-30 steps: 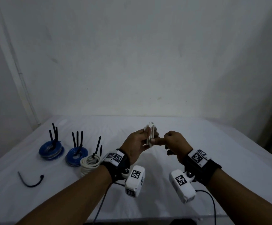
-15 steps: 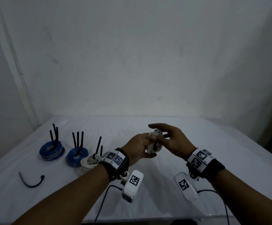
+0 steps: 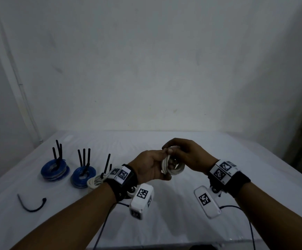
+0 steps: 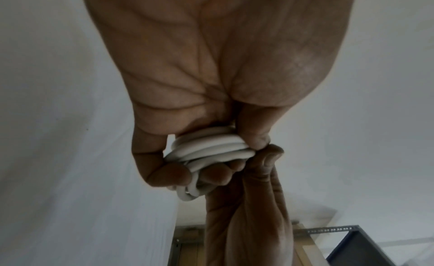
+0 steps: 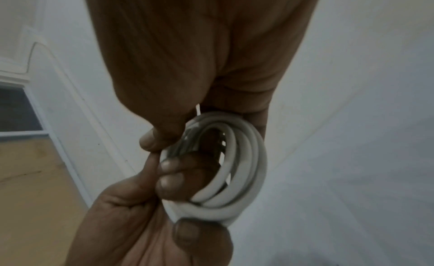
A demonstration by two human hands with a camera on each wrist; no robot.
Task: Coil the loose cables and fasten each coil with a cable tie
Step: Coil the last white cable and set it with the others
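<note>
A white cable coil (image 3: 173, 166) hangs above the middle of the table, held by both hands. My left hand (image 3: 152, 165) grips its near side, fingers curled through the loops of the coil (image 4: 206, 151). My right hand (image 3: 186, 156) comes from the right and pinches the top of the coil (image 5: 234, 168) between thumb and fingers. A loose black cable tie (image 3: 32, 204) lies at the front left of the table (image 3: 218, 159).
At the left of the table stand two blue cable coils (image 3: 54, 171) (image 3: 82, 175) and a white coil (image 3: 96, 182), each with black tie ends sticking up. The wall runs along the table's far edge. Thin dark leads hang from the wrist cameras.
The coil has turned from edge-on to a rounder, lower pose. My right hand went from a pointing fist to open fingers, then closed over the coil's top.
</note>
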